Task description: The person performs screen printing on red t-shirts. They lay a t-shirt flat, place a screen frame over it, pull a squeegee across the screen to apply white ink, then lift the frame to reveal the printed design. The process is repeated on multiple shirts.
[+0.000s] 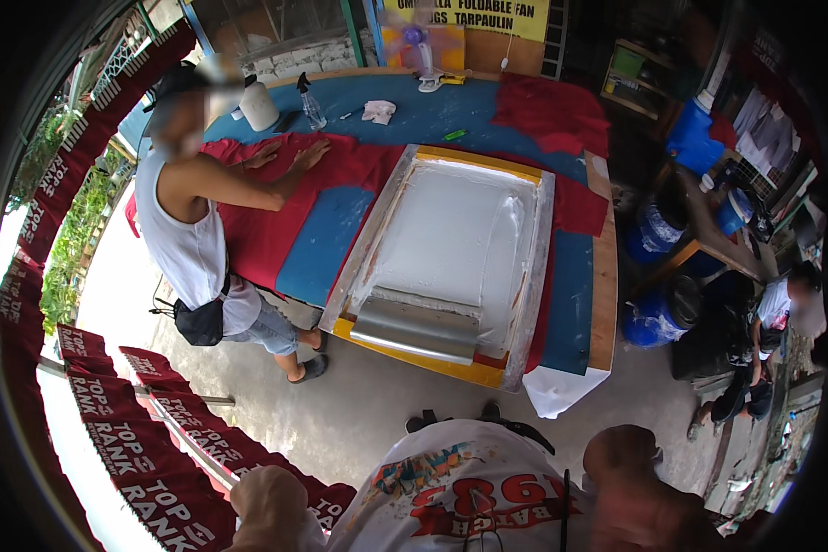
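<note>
At the lower edge, my left hand (pixel 267 497) and my right hand (pixel 621 455) hang on either side of my printed white T-shirt (pixel 451 488), short of the table; their fingers are unclear. In front of me a screen-printing frame (pixel 541 267) with a white, smeared mesh lies on red fabric. A wide metal squeegee (pixel 414 327) rests across its near end. To the left, a co-worker in a white tank top (pixel 179 212) leans over the red cloth (pixel 258 239) with both hands spread on it.
Spray bottle (pixel 311 109), white jug (pixel 258 106), rag (pixel 379 111) and small green item (pixel 454 135) lie on the blue tabletop (pixel 322 248). Blue drums (pixel 658 313), a wooden stand (pixel 708 230) and another person (pixel 773 322) are at right. Red banners (pixel 110 432) hang at lower left.
</note>
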A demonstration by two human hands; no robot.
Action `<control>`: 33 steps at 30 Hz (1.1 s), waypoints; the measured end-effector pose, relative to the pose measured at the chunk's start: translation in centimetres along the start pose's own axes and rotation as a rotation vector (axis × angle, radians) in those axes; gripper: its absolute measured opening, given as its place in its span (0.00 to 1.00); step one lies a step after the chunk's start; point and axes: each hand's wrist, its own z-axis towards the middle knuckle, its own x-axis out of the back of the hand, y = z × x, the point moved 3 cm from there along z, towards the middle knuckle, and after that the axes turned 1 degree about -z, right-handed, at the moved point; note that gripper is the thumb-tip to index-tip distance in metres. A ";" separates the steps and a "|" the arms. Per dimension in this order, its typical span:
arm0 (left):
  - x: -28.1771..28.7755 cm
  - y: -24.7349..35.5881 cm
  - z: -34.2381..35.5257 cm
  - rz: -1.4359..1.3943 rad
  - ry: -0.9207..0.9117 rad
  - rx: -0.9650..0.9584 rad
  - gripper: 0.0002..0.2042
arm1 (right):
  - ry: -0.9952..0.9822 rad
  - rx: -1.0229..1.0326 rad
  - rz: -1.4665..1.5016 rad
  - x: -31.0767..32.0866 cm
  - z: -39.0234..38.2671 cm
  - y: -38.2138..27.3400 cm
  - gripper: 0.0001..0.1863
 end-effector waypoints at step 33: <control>-12.7 -0.7 -6.6 -0.189 -0.037 0.990 0.22 | 0.317 -0.727 -0.265 10.2 1.8 -6.0 0.07</control>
